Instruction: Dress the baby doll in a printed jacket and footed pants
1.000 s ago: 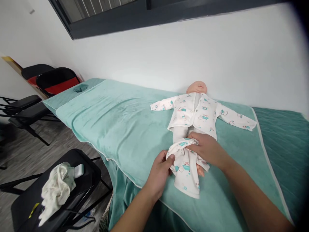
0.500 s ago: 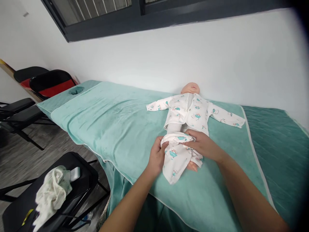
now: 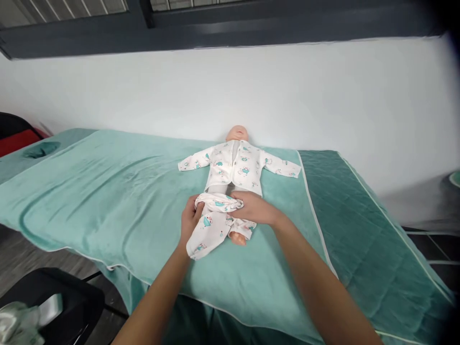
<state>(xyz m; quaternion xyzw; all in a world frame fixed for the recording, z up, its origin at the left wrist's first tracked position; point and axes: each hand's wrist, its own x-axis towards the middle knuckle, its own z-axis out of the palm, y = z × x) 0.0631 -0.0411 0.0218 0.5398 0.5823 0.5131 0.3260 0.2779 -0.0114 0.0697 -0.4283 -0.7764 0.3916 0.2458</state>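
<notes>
A baby doll (image 3: 237, 133) lies on its back on a teal towel (image 3: 125, 191), wearing a white printed top (image 3: 235, 165) with sleeves spread out. White printed trousers (image 3: 212, 225) are bunched around its legs; one bare foot (image 3: 237, 238) sticks out. My left hand (image 3: 189, 219) grips the bunched waistband on the left side. My right hand (image 3: 253, 209) grips it on the right, fingers curled over the cloth.
The towel covers a padded table with a darker teal quilted cover (image 3: 362, 225) at the right. A white wall (image 3: 251, 91) runs behind, under a dark window frame (image 3: 215, 24). A black chair (image 3: 46, 302) with a crumpled cloth (image 3: 16, 326) stands lower left.
The view has swung right, so the doll now sits near the centre. Both hands have drawn the trousers' waistband up the doll's legs towards its hips.
</notes>
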